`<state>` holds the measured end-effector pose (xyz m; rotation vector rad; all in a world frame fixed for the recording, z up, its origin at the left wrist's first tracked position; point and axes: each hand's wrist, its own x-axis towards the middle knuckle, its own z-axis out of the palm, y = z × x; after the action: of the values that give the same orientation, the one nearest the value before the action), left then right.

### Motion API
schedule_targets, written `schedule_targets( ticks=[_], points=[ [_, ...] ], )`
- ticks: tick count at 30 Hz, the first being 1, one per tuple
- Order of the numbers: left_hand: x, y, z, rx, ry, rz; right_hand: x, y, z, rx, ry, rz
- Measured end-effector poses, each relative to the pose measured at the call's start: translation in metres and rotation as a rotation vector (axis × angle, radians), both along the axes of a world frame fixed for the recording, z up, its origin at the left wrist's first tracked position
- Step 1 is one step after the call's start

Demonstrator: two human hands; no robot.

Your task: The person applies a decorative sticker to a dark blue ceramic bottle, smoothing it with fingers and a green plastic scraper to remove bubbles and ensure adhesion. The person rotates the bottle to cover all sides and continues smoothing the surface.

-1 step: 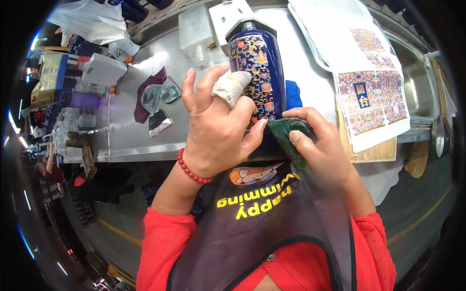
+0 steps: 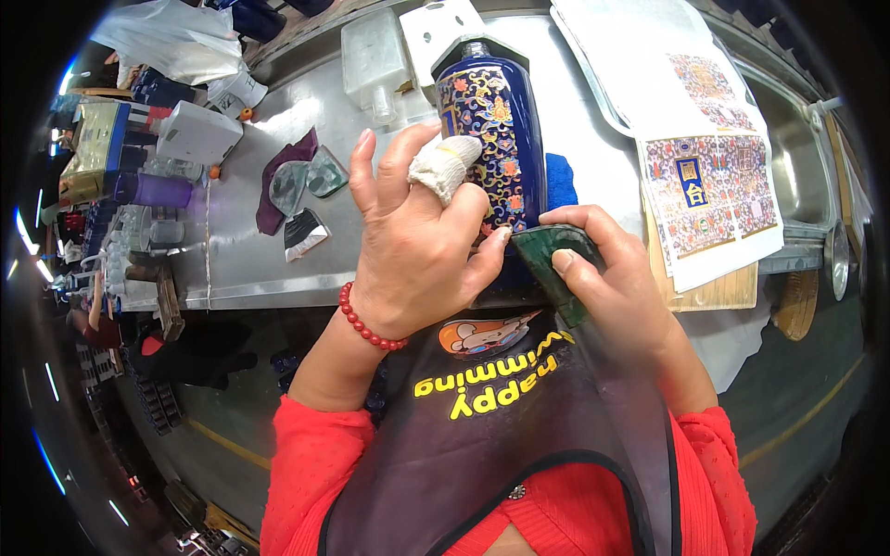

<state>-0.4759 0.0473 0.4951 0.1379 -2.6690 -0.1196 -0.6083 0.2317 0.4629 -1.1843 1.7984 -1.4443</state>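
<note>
Blue bottle [image 2: 534,139]: on its side just beyond my hands, neck pointing away from me, base end close to the near edge of the counter [image 2: 250,278]. My left hand [image 2: 413,246] is half open, outer fingers raised, the wrapped finger [image 2: 443,169] against the patterned label [image 2: 499,139]. Whether its thumb and forefinger pinch the label, I cannot tell. My right hand [image 2: 607,269] is closed on a green scraper [image 2: 556,269], its corner near the left thumb.

Risks, in my judgement: too hard a push with that corner could tear or wrinkle the label, or catch my left thumb. Uneven pressure could roll the bottle; a pull toward me could bring its base over the edge.

Room: left of my left hand, bare metal runs to some scraps [image 2: 286,176]. Beyond it stands a clear container [image 2: 373,69]. Right of the bottle, a blue cloth [image 2: 560,182] sits just past my right hand; farther right, patterned sheets [image 2: 718,232] limit a wide sweep.
</note>
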Motion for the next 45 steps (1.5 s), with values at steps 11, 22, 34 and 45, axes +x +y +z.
schedule_targets(
  ticks=[11,22,34,45],
  points=[
    [-0.002,-0.003,0.001,-0.028,-0.004,-0.013,0.000,0.001,0.001,0.022,-0.028,0.004],
    [0.001,-0.007,-0.006,-0.024,0.067,0.019,-0.001,0.001,0.005,0.019,-0.031,-0.005],
    [0.008,0.005,-0.033,0.390,0.225,0.021,-0.004,-0.009,0.011,-0.033,-0.044,-0.075],
    [0.004,0.017,-0.024,0.187,0.082,0.053,-0.006,0.003,0.008,-0.019,-0.087,-0.102]
  ],
)
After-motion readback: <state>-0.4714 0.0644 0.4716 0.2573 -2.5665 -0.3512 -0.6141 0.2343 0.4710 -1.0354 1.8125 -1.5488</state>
